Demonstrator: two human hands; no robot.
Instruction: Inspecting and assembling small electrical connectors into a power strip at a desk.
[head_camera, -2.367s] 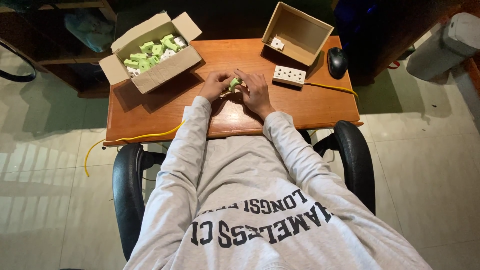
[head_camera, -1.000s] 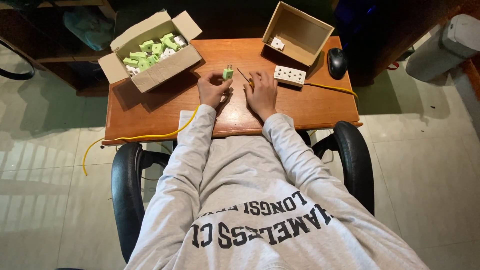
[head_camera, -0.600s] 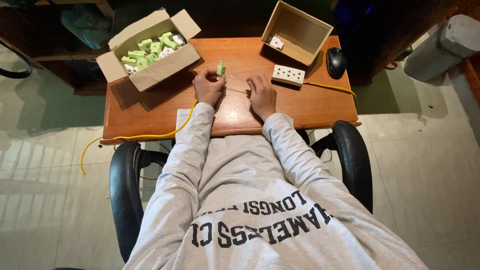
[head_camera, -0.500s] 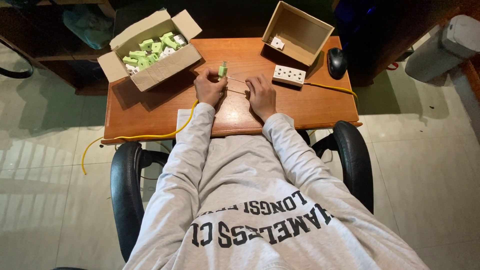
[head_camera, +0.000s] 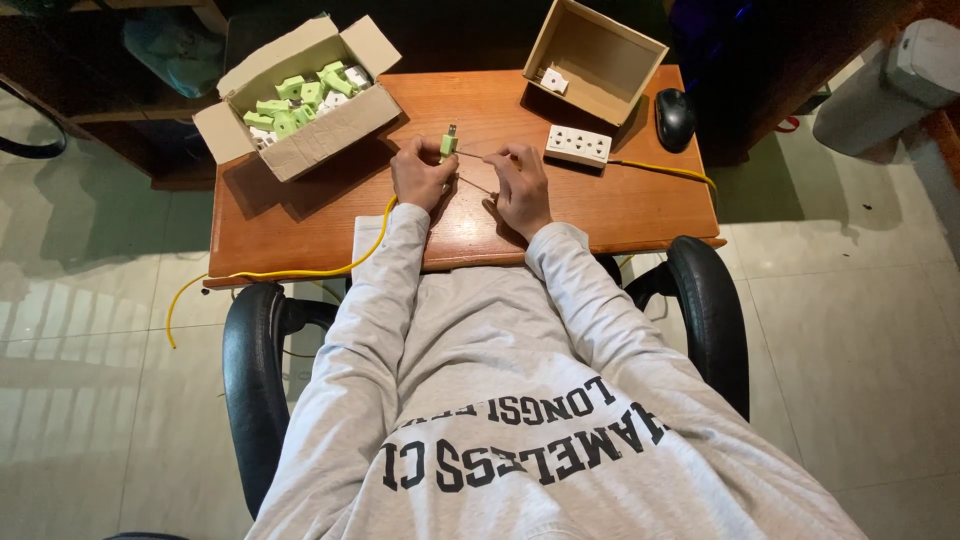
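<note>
My left hand (head_camera: 420, 175) holds a small green plug (head_camera: 449, 144) upright above the wooden desk (head_camera: 300, 215), its metal prongs pointing up. My right hand (head_camera: 520, 185) sits just to the right, fingers pinched on a thin wire (head_camera: 478, 157) that runs across to the plug. Both forearms in grey sleeves rest on the desk's near edge.
An open cardboard box (head_camera: 300, 140) of several green plugs stands at the far left. A second box (head_camera: 600, 60) with one white part is at the far right. A white power strip (head_camera: 577, 146) with a yellow cord (head_camera: 665, 170), a black mouse (head_camera: 675, 118) and chair armrests (head_camera: 710, 310) surround me.
My hands moved apart from a joined grip at the desk's middle. The left lifted the green plug farther out, and the right now pinches a thin wire leading to it.
</note>
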